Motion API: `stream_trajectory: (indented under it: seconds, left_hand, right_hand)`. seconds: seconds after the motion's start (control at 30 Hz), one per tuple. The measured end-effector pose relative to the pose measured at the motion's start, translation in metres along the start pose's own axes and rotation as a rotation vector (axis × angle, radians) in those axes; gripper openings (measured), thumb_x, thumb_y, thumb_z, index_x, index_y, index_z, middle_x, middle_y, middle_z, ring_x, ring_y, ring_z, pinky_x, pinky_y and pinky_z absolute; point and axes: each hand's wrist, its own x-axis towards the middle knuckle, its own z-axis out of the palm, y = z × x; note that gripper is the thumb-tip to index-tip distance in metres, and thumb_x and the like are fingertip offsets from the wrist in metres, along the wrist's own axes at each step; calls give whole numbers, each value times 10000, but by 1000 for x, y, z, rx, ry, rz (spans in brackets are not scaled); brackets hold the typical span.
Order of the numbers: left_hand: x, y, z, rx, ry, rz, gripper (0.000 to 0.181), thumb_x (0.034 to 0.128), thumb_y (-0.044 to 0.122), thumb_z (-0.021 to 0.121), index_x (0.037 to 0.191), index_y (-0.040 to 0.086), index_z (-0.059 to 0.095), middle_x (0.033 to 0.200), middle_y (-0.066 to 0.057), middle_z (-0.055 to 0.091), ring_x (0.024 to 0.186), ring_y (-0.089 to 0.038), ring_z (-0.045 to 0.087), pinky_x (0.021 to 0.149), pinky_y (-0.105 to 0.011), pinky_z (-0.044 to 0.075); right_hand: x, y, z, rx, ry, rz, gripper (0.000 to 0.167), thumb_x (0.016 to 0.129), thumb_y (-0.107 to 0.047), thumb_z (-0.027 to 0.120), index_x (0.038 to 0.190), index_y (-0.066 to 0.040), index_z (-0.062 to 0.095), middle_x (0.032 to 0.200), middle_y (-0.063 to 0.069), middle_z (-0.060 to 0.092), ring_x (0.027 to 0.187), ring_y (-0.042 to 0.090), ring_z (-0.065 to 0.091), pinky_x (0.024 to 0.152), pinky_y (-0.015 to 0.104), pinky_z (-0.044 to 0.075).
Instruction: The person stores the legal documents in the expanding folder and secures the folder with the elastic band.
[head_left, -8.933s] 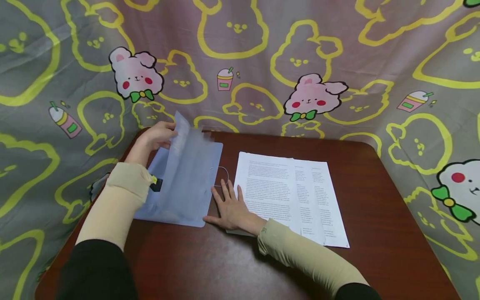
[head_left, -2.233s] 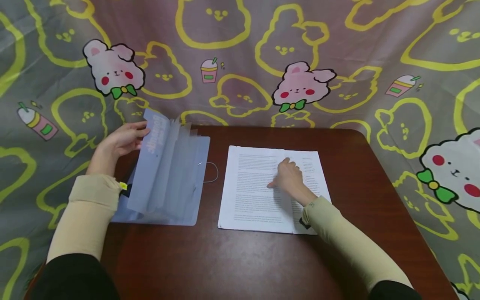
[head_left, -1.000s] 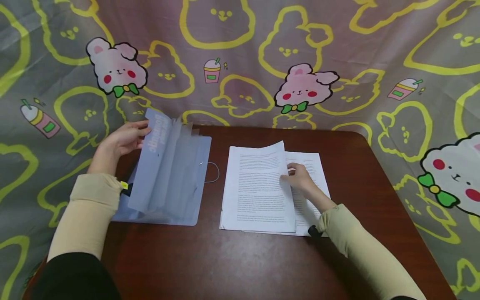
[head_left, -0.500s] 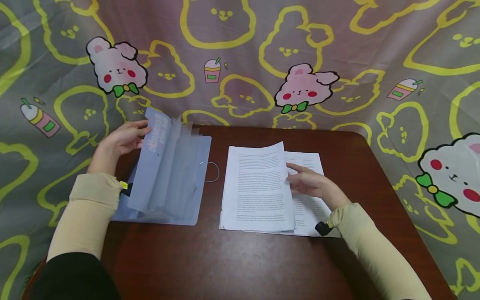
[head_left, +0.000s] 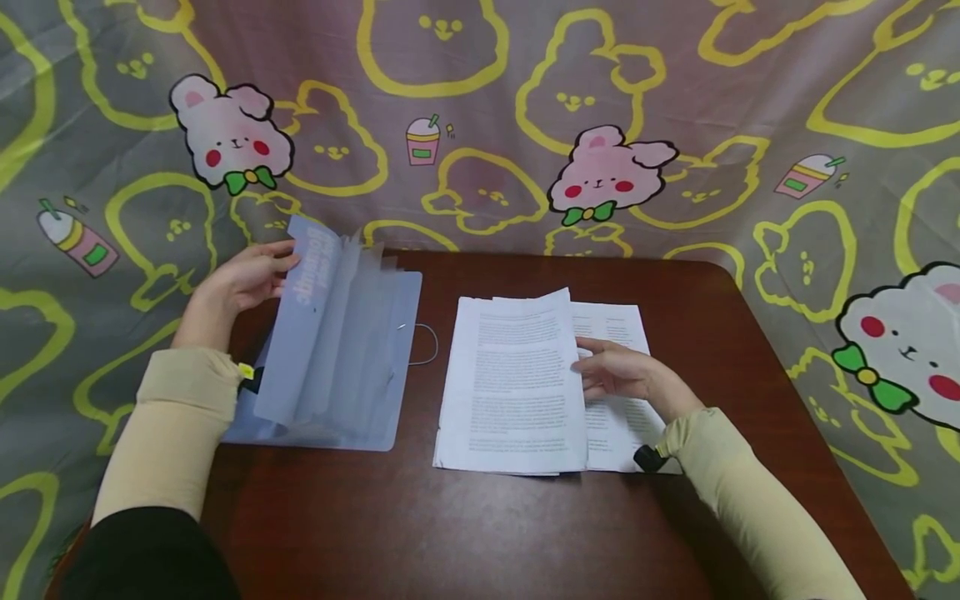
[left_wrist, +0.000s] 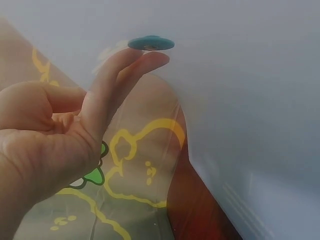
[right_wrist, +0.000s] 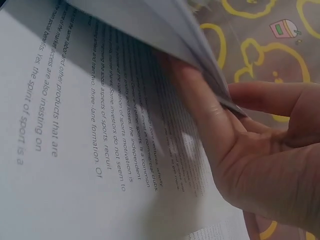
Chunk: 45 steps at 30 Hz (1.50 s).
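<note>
A translucent blue document folder (head_left: 337, 358) lies on the left side of the table, its cover raised and several clear inner leaves fanned. My left hand (head_left: 251, 283) holds that cover by its left edge. In the left wrist view two fingers (left_wrist: 110, 80) reach the cover beside a teal button (left_wrist: 151, 43); the thumb's contact is partly hidden. On the right lies a stack of printed paper sheets (head_left: 517, 383). My right hand (head_left: 626, 375) pinches the raised right edge of the upper sheets, one finger (right_wrist: 200, 100) underneath. More printed sheets (head_left: 618, 429) show below.
An elastic cord loop (head_left: 427, 343) sticks out from the folder's right side, toward the papers. The brown table (head_left: 487, 533) extends in front of both. A patterned curtain (head_left: 480, 100) surrounds the back and sides.
My right hand has gone from the tabletop by the folder to the papers and lifted their right edge. The upper sheets have shifted slightly toward me. My left hand keeps the cover raised.
</note>
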Motion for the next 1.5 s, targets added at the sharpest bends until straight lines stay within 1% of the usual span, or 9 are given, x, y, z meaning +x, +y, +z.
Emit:
stream_trajectory:
  seconds: [0.13, 0.37, 0.53, 0.77, 0.9, 1.0, 1.27, 1.5]
  left_hand:
    - [0, 1, 0, -4, -7, 5, 695, 1203, 227, 373, 1769, 81, -4, 950, 200, 702, 812, 11, 737, 753, -193, 644]
    - [0, -1, 0, 7, -10, 14, 695, 1205, 231, 369, 1768, 77, -8, 956, 203, 702, 819, 18, 735, 757, -190, 643]
    - [0, -1, 0, 10, -7, 9, 703, 1205, 232, 369, 1767, 83, -26, 961, 204, 692, 813, 18, 728, 753, -185, 639]
    - [-1, 0, 1, -57, -23, -6, 716, 1201, 188, 378, 1764, 90, -52, 959, 154, 699, 802, -21, 735, 731, -208, 644]
    - [-1, -1, 0, -50, -25, -9, 720, 1202, 186, 372, 1762, 94, -72, 966, 167, 693, 808, -16, 734, 737, -205, 646]
    - [-1, -1, 0, -39, -26, -9, 722, 1203, 191, 370, 1760, 95, -80, 968, 181, 691, 813, -5, 728, 743, -198, 642]
    - [-2, 0, 0, -44, -22, -8, 723, 1202, 191, 380, 1762, 92, -68, 963, 170, 695, 805, -14, 732, 732, -205, 645]
    - [-2, 1, 0, -45, -22, -13, 719, 1202, 193, 377, 1763, 93, -61, 959, 172, 703, 803, -11, 734, 730, -197, 641]
  right_hand:
    - [-4, -2, 1, -12, -5, -4, 772, 1128, -4, 458, 1775, -109, 50, 1129, 33, 811, 975, 208, 830, 836, 364, 691]
    - [-12, -6, 1, 1, -24, -21, 754, 1138, -14, 465, 1775, -128, 78, 1146, 15, 810, 958, 205, 834, 828, 362, 696]
    - [-20, -10, 4, 15, -41, -44, 748, 1142, -19, 457, 1772, -125, 69, 1171, 6, 796, 987, 211, 828, 845, 359, 694]
    - [-30, -15, 7, 7, -62, -89, 748, 1146, -24, 461, 1772, -105, 60, 1208, -10, 785, 1020, 202, 824, 858, 348, 691]
    - [-35, -18, 10, 14, -79, -113, 740, 1144, -17, 452, 1766, -83, 57, 1205, -11, 793, 1001, 200, 832, 843, 341, 694]
    - [-38, -21, 11, 16, -85, -126, 730, 1145, -13, 441, 1765, -80, 62, 1202, -11, 797, 988, 198, 835, 833, 333, 693]
    - [-43, -26, 14, 16, -74, -137, 739, 1142, -26, 468, 1768, -95, 81, 1215, -12, 793, 994, 204, 834, 851, 352, 697]
    - [-45, -28, 16, 43, -111, -161, 726, 1149, -40, 474, 1761, -100, 88, 1253, -7, 785, 1019, 216, 834, 878, 369, 697]
